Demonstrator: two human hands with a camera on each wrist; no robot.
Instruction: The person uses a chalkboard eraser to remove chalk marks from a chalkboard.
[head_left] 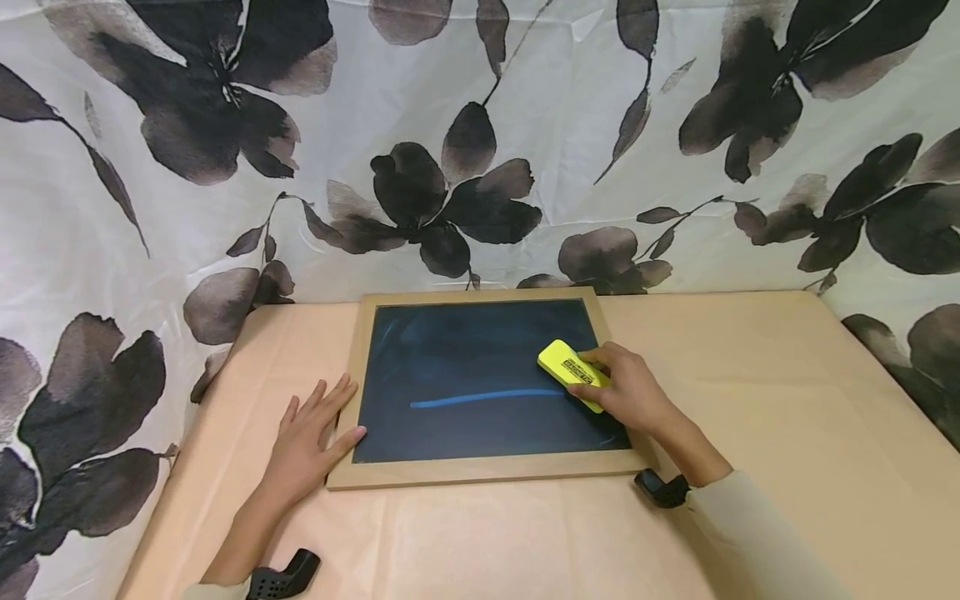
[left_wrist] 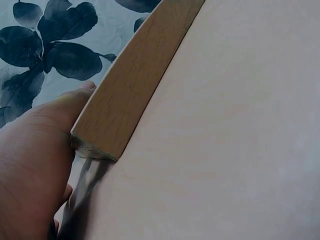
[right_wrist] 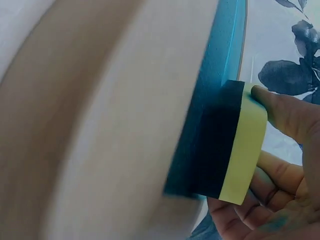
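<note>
A small chalkboard [head_left: 480, 333] with a wooden frame [head_left: 480, 473] lies on the table, a blue chalk line [head_left: 480, 398] running across its dark surface. My right hand [head_left: 630, 387] grips a yellow board eraser [head_left: 572, 367] between thumb and fingers, over the right end of that line. In the right wrist view the eraser's dark felt side [right_wrist: 217, 140] faces the board. At the board's left edge, my left hand [head_left: 311, 442] has its fingers spread, thumb on the frame. The left wrist view shows that hand beside the frame's corner [left_wrist: 95, 142].
The table [head_left: 750, 392] has a plain light-tan cover. Behind it and at the left hangs a white cloth with dark flowers [head_left: 570, 100]. Each wrist wears a black device, one at the left [head_left: 285, 575] and one at the right [head_left: 662, 488].
</note>
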